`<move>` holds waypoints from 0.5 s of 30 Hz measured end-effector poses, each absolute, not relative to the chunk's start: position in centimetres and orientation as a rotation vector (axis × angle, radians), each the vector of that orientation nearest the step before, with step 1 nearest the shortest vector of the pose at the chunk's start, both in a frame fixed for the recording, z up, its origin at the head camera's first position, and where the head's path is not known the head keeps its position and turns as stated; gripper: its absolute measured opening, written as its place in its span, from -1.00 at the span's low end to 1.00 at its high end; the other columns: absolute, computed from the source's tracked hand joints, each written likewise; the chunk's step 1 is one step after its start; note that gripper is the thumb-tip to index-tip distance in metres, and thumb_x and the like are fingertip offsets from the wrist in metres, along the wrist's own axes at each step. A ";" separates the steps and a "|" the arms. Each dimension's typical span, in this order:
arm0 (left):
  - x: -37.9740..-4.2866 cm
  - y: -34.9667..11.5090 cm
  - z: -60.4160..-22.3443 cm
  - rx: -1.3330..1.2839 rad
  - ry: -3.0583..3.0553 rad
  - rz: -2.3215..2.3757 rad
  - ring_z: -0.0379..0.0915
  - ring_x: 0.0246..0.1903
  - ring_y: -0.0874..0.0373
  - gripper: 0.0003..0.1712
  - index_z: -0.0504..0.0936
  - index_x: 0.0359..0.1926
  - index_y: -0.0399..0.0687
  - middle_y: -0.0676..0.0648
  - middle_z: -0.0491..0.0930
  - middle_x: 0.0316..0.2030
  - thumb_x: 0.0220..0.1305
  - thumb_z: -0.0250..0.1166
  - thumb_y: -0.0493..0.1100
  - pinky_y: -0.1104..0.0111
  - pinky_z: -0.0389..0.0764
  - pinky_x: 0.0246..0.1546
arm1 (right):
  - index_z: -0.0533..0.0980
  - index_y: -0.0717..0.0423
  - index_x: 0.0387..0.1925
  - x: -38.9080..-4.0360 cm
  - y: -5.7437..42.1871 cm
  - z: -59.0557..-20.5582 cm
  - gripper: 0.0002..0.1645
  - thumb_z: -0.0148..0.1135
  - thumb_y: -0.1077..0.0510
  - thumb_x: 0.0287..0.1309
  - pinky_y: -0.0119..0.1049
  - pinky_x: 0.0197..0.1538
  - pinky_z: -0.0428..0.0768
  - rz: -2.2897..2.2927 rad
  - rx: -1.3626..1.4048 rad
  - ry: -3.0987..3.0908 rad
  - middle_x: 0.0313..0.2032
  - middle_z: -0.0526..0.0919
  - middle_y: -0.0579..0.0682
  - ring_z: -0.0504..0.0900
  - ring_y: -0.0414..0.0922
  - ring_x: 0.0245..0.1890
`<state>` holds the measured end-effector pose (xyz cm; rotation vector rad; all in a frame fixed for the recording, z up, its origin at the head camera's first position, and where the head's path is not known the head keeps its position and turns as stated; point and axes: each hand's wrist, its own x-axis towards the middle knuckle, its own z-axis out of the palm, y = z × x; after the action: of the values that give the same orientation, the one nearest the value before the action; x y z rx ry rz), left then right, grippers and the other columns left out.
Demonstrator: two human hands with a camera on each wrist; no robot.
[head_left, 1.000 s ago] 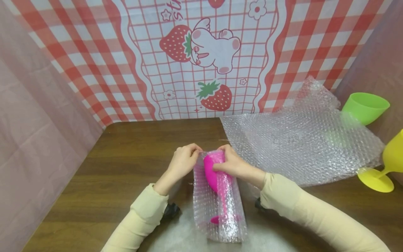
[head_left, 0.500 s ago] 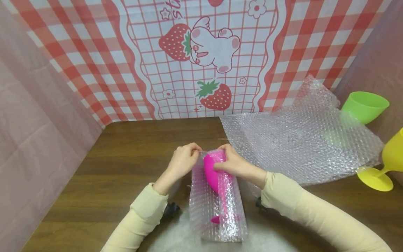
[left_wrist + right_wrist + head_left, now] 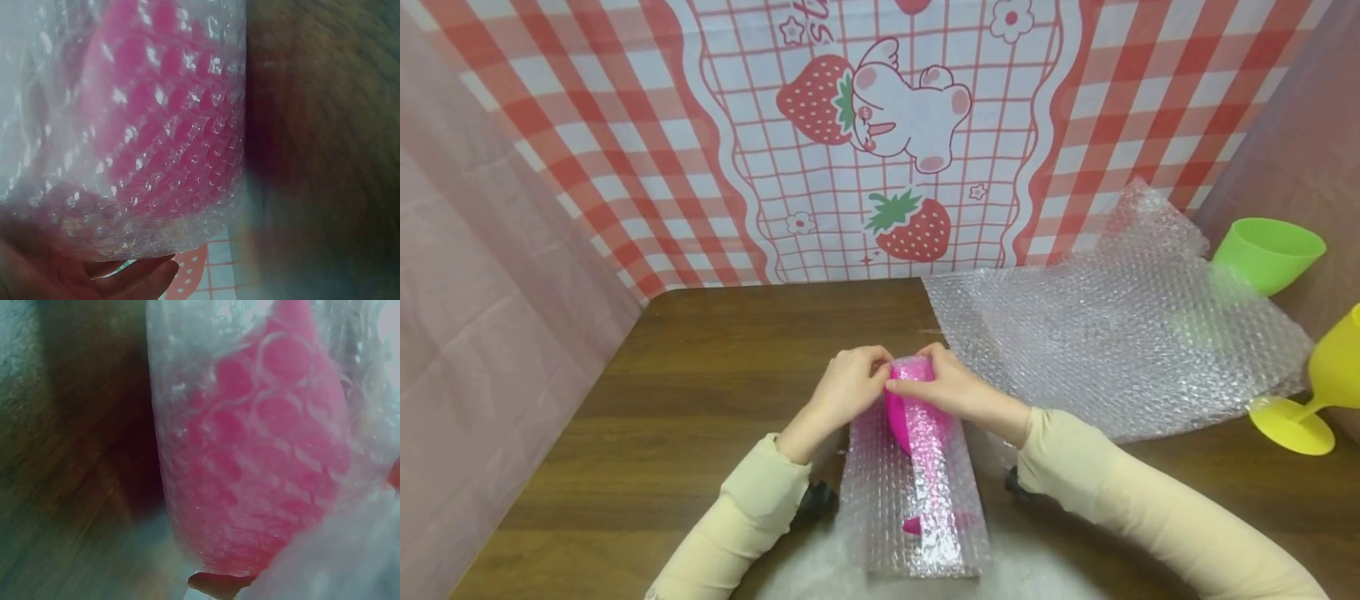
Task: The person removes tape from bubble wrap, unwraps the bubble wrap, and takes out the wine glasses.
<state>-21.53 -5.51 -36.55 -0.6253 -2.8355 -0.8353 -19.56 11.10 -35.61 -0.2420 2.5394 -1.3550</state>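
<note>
A bright pink plastic goblet (image 3: 897, 423) lies with its bowl away from me and its foot toward me, partly rolled in a strip of bubble wrap (image 3: 880, 492). My left hand (image 3: 847, 385) pinches the wrap at the upper left, beside the bowl's rim. Round the wrapped bowl, my right hand (image 3: 953, 385) grips with its thumb across the front. A wrap flap runs down over the stem to the foot. Close up in the left wrist view, the pink bowl (image 3: 169, 112) shows through the bubbles, fingers (image 3: 140, 278) beneath its rim.
A large loose sheet of bubble wrap (image 3: 1120, 342) spreads over the table's (image 3: 700, 375) back right. A green cup (image 3: 1270, 254) and a yellow goblet (image 3: 1296, 427) stand at the right edge. A checked strawberry cloth (image 3: 917, 229) hangs behind.
My left hand has moved slightly right toward the right hand. The right thumb has shifted left over the bowl, and the flap now covers more of the goblet. The wrap's left side has spread outward.
</note>
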 end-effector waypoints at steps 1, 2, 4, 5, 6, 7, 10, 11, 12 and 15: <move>-21.5 -5.5 -36.5 -0.627 -2.831 -0.828 0.35 -0.61 0.24 -0.83 0.64 -0.32 -0.06 0.03 0.60 -0.47 0.19 0.12 -0.18 0.44 0.40 -0.58 | 0.24 0.32 -0.01 -19.6 11.1 -35.5 -0.24 0.25 -0.16 -0.03 -0.29 -0.25 0.55 -1.362 -0.238 2.535 -0.15 0.44 0.21 0.51 -0.02 -0.25; -21.5 -5.6 -36.5 -0.631 -2.830 -0.830 0.34 -0.63 0.24 -0.83 0.64 -0.32 -0.06 0.04 0.59 -0.49 0.19 0.12 -0.18 0.44 0.39 -0.60 | 0.26 0.32 -0.03 -19.6 11.1 -35.4 -0.26 0.23 -0.16 -0.01 -0.30 -0.28 0.55 -1.366 -0.237 2.530 -0.18 0.45 0.20 0.51 -0.03 -0.28; -21.5 -5.6 -36.4 -0.634 -2.825 -0.828 0.35 -0.61 0.25 -0.83 0.65 -0.33 -0.04 0.05 0.59 -0.49 0.19 0.12 -0.17 0.44 0.40 -0.58 | 0.29 0.32 -0.07 -19.6 11.1 -35.4 -0.32 0.21 -0.15 0.01 -0.31 -0.31 0.54 -1.355 -0.238 2.541 -0.21 0.48 0.19 0.51 -0.04 -0.31; -21.5 -5.7 -36.3 -0.633 -2.822 -0.831 0.35 -0.60 0.25 -0.83 0.65 -0.34 -0.04 0.05 0.59 -0.49 0.19 0.12 -0.17 0.44 0.40 -0.57 | 0.30 0.31 -0.08 -19.6 11.1 -35.3 -0.35 0.20 -0.13 0.03 -0.31 -0.32 0.54 -1.345 -0.238 2.546 -0.22 0.49 0.18 0.51 -0.04 -0.31; -21.4 -5.7 -36.3 -0.631 -2.819 -0.835 0.35 -0.60 0.24 -0.83 0.65 -0.34 -0.03 0.05 0.59 -0.49 0.19 0.12 -0.16 0.43 0.40 -0.57 | 0.31 0.31 -0.09 -19.6 11.1 -35.3 -0.39 0.20 -0.11 0.04 -0.30 -0.31 0.54 -1.337 -0.239 2.553 -0.22 0.49 0.18 0.51 -0.04 -0.30; -21.4 -5.8 -36.3 -0.630 -2.814 -0.838 0.35 -0.60 0.24 -0.83 0.65 -0.35 -0.02 0.06 0.58 -0.49 0.19 0.12 -0.16 0.43 0.40 -0.56 | 0.31 0.30 -0.10 -19.6 11.1 -35.4 -0.42 0.19 -0.09 0.04 -0.29 -0.31 0.54 -1.329 -0.243 2.559 -0.22 0.49 0.18 0.51 -0.04 -0.30; -21.5 -5.9 -36.2 -0.622 -2.802 -0.854 0.34 -0.60 0.23 -0.83 0.65 -0.35 -0.01 0.06 0.58 -0.50 0.20 0.13 -0.14 0.42 0.39 -0.57 | 0.32 0.30 -0.11 -19.6 11.2 -35.5 -0.48 0.19 -0.02 0.06 -0.24 -0.25 0.56 -1.326 -0.260 2.571 -0.18 0.50 0.20 0.52 -0.02 -0.25; -21.5 -6.0 -36.2 -0.619 -2.800 -0.864 0.33 -0.62 0.24 -0.83 0.65 -0.35 -0.01 0.06 0.58 -0.51 0.21 0.13 -0.14 0.43 0.38 -0.58 | 0.32 0.31 -0.11 -19.6 11.3 -35.5 -0.49 0.18 0.00 0.06 -0.24 -0.25 0.56 -1.331 -0.266 2.570 -0.18 0.50 0.21 0.52 -0.02 -0.25; -21.5 -6.0 -36.3 -0.618 -2.797 -0.874 0.32 -0.63 0.24 -0.84 0.66 -0.35 -0.01 0.06 0.58 -0.51 0.21 0.14 -0.15 0.44 0.37 -0.59 | 0.32 0.31 -0.11 -19.6 11.4 -35.6 -0.51 0.18 0.02 0.06 -0.24 -0.25 0.56 -1.337 -0.272 2.571 -0.18 0.50 0.21 0.52 -0.02 -0.25; -21.6 -6.1 -36.3 -0.612 -2.797 -0.903 0.29 -0.66 0.25 -0.83 0.66 -0.35 -0.03 0.06 0.56 -0.56 0.21 0.14 -0.15 0.44 0.35 -0.64 | 0.32 0.30 -0.11 -19.5 11.5 -35.6 -0.55 0.16 0.07 0.08 -0.24 -0.24 0.56 -1.361 -0.281 2.556 -0.17 0.50 0.22 0.52 -0.02 -0.25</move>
<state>-21.59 -6.12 -36.33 -0.6124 -2.7965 -0.9033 -19.52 11.51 -35.63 -0.2813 2.5562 -1.3606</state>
